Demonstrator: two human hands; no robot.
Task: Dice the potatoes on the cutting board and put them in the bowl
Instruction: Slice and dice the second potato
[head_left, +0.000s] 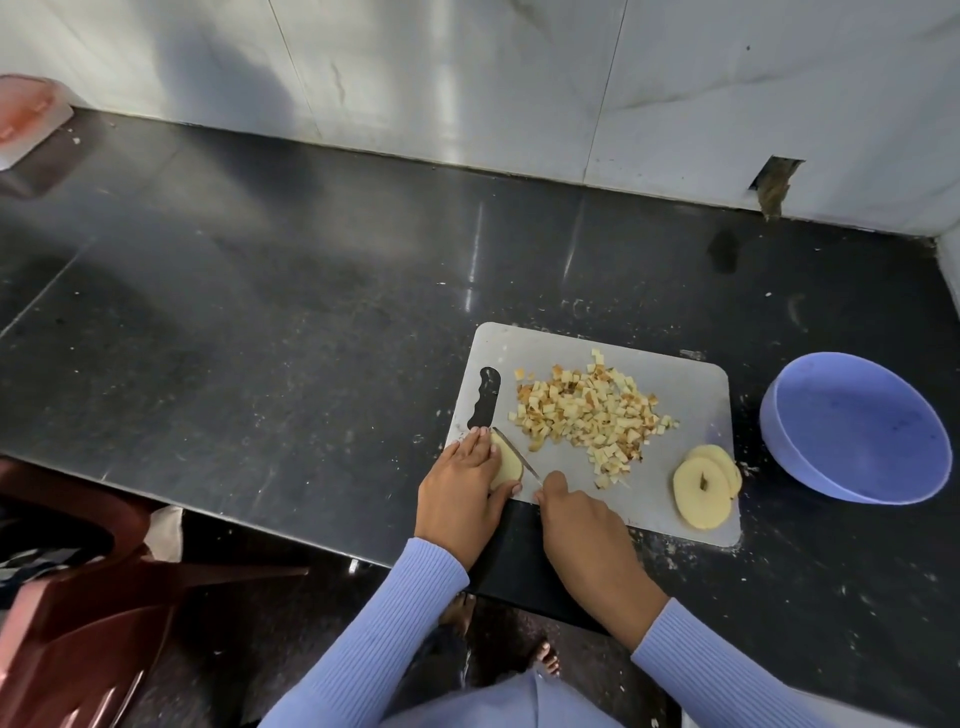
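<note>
1. At the near left corner of the cutting board (675, 415), a piece of potato (506, 464) is pinned down by the left hand (460, 493), whose fingers are curled over its top and far side.
2. The knife (517, 460) is gripped in the right hand (582, 525), with the thin blade laid against the exposed right face of the potato; the handle is hidden inside the fist, so the exact grip cannot be told.
3. For an even slice, the blade is best kept upright and parallel to the cut face, and drawn through in one stroke rather than pressed straight down.
4. The left fingertips are best tucked back from the blade line, since they sit just beside the edge and the piece is small.
5. The potato is best rested on a flat side so that it cannot rock under the knife.
6. The stack of round slices (706, 488) at the near right corner of the board is still to be cut into strips and then cubes.
7. The heap of diced pieces (587, 410) lies in the middle of the board, and some cubes look browned.
8. The blue bowl (852, 431) stands on the dark counter (260, 312) just right of the board and holds nothing visible, so the transfer appears not yet begun.
</note>
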